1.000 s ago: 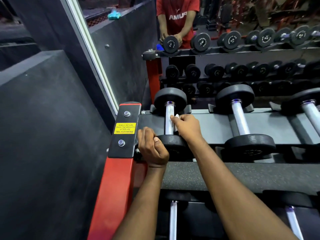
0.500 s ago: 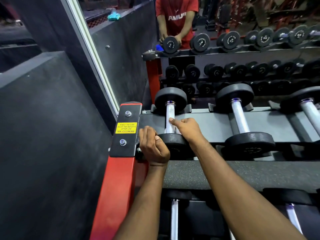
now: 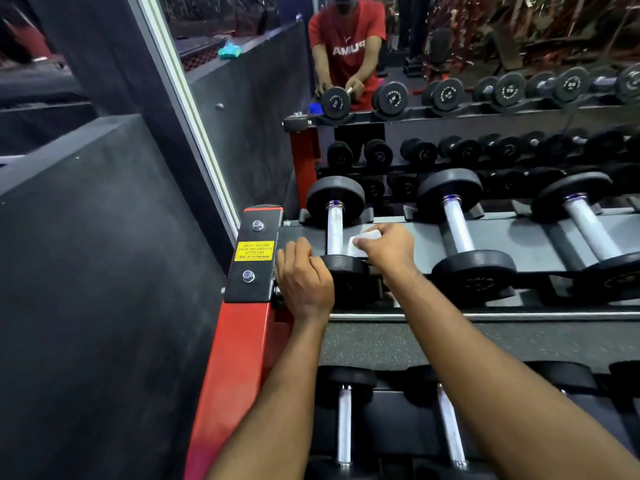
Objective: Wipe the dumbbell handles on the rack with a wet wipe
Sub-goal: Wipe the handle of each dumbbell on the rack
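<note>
Now your right hand (image 3: 388, 245) is off the leftmost dumbbell (image 3: 346, 268) on the rack (image 3: 502, 233). It pinches the wet wipe (image 3: 362, 242) just beside the handle (image 3: 335, 230), no longer wrapped round it as half a second ago. Your left hand (image 3: 304, 275) still curls over the near head. That handle looks done.

Wet wipe (image 3: 362, 241): small, white, folded; pinched in the right hand (image 3: 388, 247), just right of the first handle's near end. Whether it touches the bar cannot be told.
First handle (image 3: 334, 230): silvery knurled bar of the leftmost top-tier dumbbell, lying front to back between round black heads. The left hand (image 3: 304, 275) curls over the near head.
Next handles (image 3: 458, 230): matching silvery bars lying parallel to the right.
Rack (image 3: 512, 237): grey sloping shelf with a red upright at its left end; the lower tier holds more dumbbells (image 3: 344, 424).
</note>
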Demonstrator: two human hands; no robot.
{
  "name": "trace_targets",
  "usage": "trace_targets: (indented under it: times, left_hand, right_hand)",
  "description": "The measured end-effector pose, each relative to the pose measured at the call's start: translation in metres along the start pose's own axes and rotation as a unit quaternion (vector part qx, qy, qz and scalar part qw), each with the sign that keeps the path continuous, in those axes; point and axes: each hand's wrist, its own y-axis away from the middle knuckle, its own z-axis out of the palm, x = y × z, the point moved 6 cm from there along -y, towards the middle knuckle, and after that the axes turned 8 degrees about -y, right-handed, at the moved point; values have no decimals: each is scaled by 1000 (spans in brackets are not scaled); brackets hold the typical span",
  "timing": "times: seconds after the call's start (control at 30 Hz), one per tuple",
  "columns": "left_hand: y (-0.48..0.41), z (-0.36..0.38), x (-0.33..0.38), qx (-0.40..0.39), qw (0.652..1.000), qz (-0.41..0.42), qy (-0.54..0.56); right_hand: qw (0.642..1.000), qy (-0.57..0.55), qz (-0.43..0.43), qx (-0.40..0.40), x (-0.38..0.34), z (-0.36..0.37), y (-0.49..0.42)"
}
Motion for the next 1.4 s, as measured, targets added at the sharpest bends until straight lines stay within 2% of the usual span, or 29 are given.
trace_targets:
  times: [0.17, 0.27, 0.37, 0.53, 0.6, 0.7, 0.8, 0.97, 1.1, 1.2, 1.33, 1.4]
  left_hand:
    - [-1, -11, 36, 16, 998, 14, -59]
    - [7, -4, 73, 19, 997, 26, -68]
    - [24, 11, 113, 1, 998, 54, -33]
    - [66, 61, 179, -129, 988, 82, 18]
    - [83, 78, 195, -160, 985, 61, 15]
    - [98, 89, 199, -150, 987, -35, 36]
    - [106, 92, 197, -128, 986, -94, 45]
    - [107, 95, 192, -164, 978, -118, 52]
    - [104, 95, 189, -193, 974, -99, 58]
    - [103, 96, 185, -214, 971, -85, 69]
    - [104, 96, 182, -198, 975, -60, 83]
    - [106, 98, 183, -175, 978, -64, 97]
  right_hand:
    - [997, -76, 15, 23, -4, -55, -1]
    - [997, -71, -1, 29, -9, -100, -5]
    - [999, -40, -17, 21, -8, -145, -10]
    - [998, -42, -12, 47, 12, -210, -20]
    - [998, -27, -9, 59, 21, -231, -25]
    - [996, 89, 4, 1, 34, -237, -29]
    - [990, 121, 25, -71, 43, -222, -30]
    - [989, 95, 67, -94, 45, -207, -34]
    - [985, 96, 90, -110, 43, -191, -39]
    - [983, 114, 95, -106, 42, -183, -39]
    - [991, 121, 54, -19, 46, -193, -37]
    - [992, 110, 59, -10, 53, -194, -36]
